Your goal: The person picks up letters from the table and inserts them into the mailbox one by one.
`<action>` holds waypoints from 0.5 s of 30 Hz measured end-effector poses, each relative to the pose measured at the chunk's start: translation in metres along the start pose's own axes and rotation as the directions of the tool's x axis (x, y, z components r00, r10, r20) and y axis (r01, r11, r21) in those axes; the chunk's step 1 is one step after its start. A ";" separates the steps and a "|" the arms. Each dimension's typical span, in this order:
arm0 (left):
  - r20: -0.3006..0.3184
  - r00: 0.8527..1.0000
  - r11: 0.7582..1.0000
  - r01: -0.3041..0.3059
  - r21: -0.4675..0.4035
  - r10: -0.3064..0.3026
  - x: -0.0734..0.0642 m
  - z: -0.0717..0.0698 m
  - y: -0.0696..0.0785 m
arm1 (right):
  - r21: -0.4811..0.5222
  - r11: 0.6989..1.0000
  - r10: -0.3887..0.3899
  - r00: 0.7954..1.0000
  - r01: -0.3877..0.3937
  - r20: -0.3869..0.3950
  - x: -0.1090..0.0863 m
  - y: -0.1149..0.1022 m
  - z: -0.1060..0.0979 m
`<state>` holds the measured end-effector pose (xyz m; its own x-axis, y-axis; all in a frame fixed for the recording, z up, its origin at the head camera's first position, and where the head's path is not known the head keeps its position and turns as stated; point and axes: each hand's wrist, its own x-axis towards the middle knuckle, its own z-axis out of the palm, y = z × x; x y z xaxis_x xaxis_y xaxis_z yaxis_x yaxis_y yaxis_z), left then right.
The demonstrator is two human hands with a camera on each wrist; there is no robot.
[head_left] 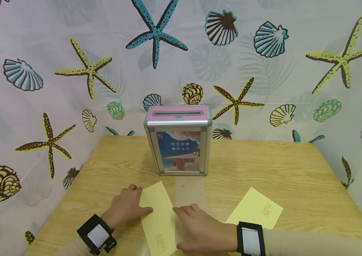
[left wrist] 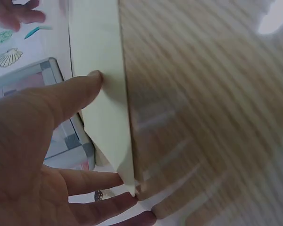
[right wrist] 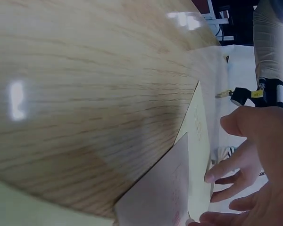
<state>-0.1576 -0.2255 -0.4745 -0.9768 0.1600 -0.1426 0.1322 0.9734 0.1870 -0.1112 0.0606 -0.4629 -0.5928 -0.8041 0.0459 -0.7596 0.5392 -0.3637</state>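
A yellow envelope [head_left: 157,217] with small red print lies slanted on the wooden table. My left hand [head_left: 128,205] holds its left side, the thumb across the face and the other fingers at the far corner. In the left wrist view that thumb presses on the envelope [left wrist: 101,108]. My right hand [head_left: 204,227] is at the envelope's right edge, fingers loosely bent and thumb apart, its fingertips right at the edge. Beneath this hand lies a paler envelope [head_left: 190,190], partly hidden; its red print shows on the pale envelope [right wrist: 155,188] in the right wrist view.
Behind the envelopes stands a pink and silver letter box [head_left: 178,142] with a slot in its top and a picture on its front. Another yellow envelope [head_left: 257,208] lies right of my right hand, partly covered by the wrist. A patterned curtain [head_left: 181,78] surrounds the table [head_left: 264,163].
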 end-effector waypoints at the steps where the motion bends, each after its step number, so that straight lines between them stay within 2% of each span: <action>1: 0.000 1.000 1.000 0.003 0.006 -0.003 0.001 0.000 -0.002 | -0.019 1.000 0.001 1.000 -0.001 0.012 0.005 -0.001 0.002; 5: 0.011 1.000 1.000 0.021 0.012 -0.021 0.005 -0.003 -0.008 | -0.129 0.991 -0.025 0.999 0.030 0.044 0.022 -0.005 0.015; 9: 0.024 0.999 0.998 0.037 -0.041 -0.036 0.009 -0.005 -0.018 | -0.200 0.979 -0.043 0.998 0.051 0.042 0.030 -0.005 0.025; 12: 0.004 1.000 0.991 0.031 -0.131 -0.031 0.012 -0.004 -0.029 | -0.216 0.975 -0.052 0.998 0.058 0.035 0.034 -0.006 0.027; 15: -0.036 0.999 0.959 0.020 -0.284 -0.031 0.015 -0.002 -0.039 | -0.221 0.974 -0.040 0.999 0.047 0.036 0.038 -0.007 0.026</action>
<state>-0.1777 -0.2609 -0.4824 -0.9859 0.1235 -0.1130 0.0596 0.8898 0.4524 -0.1218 0.0198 -0.4831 -0.5516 -0.8337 0.0267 -0.8271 0.5425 -0.1469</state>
